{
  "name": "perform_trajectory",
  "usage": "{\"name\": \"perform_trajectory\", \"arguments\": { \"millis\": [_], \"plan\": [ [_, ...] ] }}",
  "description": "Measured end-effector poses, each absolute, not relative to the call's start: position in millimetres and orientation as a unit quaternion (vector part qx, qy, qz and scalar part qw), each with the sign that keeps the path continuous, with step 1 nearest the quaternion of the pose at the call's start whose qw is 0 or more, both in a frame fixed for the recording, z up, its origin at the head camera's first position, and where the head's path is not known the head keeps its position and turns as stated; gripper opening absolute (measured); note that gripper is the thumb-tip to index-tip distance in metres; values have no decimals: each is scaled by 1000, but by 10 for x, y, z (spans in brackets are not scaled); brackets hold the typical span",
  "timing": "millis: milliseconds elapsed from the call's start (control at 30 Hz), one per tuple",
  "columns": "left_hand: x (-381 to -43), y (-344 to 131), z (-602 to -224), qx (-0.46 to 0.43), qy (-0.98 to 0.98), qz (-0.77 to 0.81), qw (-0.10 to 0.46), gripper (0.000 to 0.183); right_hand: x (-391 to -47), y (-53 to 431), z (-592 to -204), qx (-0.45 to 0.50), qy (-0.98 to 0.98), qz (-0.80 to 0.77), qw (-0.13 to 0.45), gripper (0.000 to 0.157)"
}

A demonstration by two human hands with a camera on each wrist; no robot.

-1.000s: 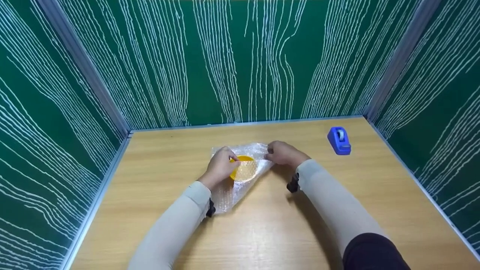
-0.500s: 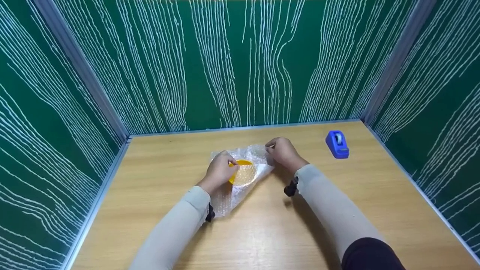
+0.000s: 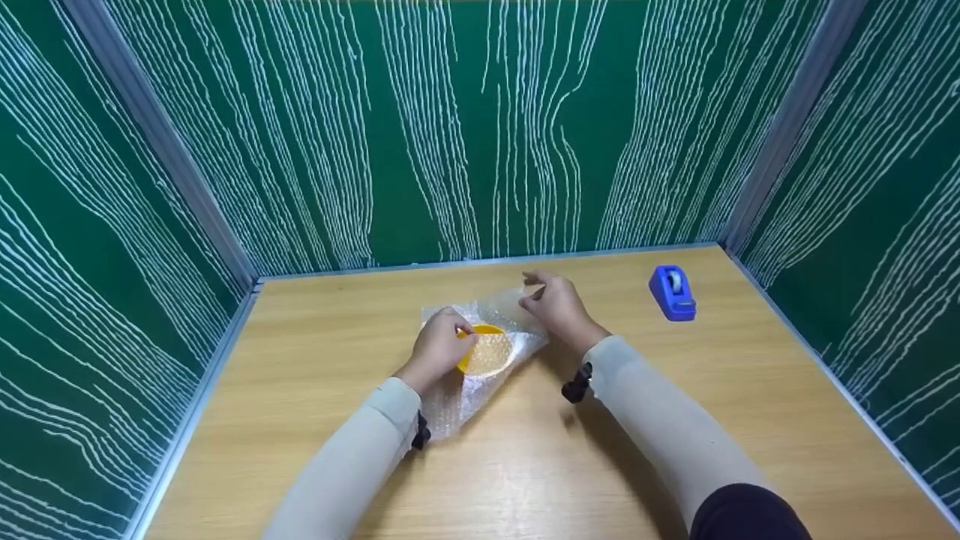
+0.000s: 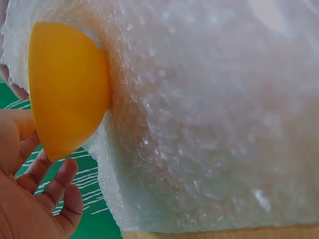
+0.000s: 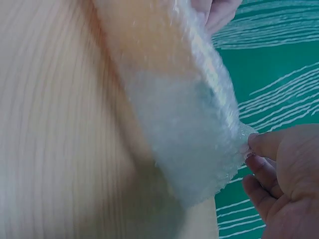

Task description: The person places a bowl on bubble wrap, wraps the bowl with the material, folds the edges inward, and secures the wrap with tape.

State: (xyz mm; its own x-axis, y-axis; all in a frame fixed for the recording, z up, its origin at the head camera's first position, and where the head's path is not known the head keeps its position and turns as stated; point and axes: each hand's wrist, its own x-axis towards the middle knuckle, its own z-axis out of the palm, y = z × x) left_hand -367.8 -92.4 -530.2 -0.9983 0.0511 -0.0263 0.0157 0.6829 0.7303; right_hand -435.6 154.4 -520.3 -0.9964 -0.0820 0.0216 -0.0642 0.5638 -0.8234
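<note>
A yellow bowl (image 4: 67, 89) sits on a sheet of bubble wrap (image 3: 484, 397), part of which is folded over the bowl's opening. In the head view my left hand (image 3: 439, 345) pinches the bowl's rim on its left side, thumb and index finger at the folded wrap's edge. The left wrist view shows the other fingers spread beside the bowl's round side. My right hand (image 3: 559, 309) is at the far right part of the wrap. Between its thumb and index finger it pinches the sheet's edge, as the right wrist view shows; the wrap stands raised there.
A blue tape dispenser (image 3: 673, 294) with a roll of tape stands at the back right of the wooden table (image 3: 330, 337). Green walls (image 3: 510, 150) with white wavy lines enclose the table at the back and both sides.
My right hand shifts slightly left along the wrap's far edge, its fingers changing their position there. The left hand keeps its place at the bowl's rim. The head view has tilted slightly.
</note>
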Motion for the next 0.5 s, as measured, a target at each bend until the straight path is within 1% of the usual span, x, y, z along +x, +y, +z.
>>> {"name": "perform_trajectory", "arguments": {
  "millis": [67, 133, 300, 433, 467, 500],
  "plan": [
    [-3666, -926, -5298, 11, 914, 404, 27, 13, -4333, 1509, -5178, -46, 883, -467, 7, 58],
    [-3657, -925, -5294, 5, 912, 408, 29, 14, -4300, 1477, -5154, -51, 882, -469, 7, 55],
    [-3670, -929, -5305, 7, 908, 417, 32, 16, -4178, 1423, -5097, -73, 881, -468, -6, 36],
    [-3691, -945, -5322, 17, 905, 423, 30, 14, -4050, 1401, -5090, -124, 895, -427, -41, 18],
    [-3788, -979, -5447, 26, 903, 428, 25, 15, -4017, 1397, -5095, -140, 898, -414, -51, 15],
    [-3794, -983, -5448, 32, 905, 424, 20, 13, -3985, 1392, -5100, -160, 900, -400, -61, 13]
  ]
}}
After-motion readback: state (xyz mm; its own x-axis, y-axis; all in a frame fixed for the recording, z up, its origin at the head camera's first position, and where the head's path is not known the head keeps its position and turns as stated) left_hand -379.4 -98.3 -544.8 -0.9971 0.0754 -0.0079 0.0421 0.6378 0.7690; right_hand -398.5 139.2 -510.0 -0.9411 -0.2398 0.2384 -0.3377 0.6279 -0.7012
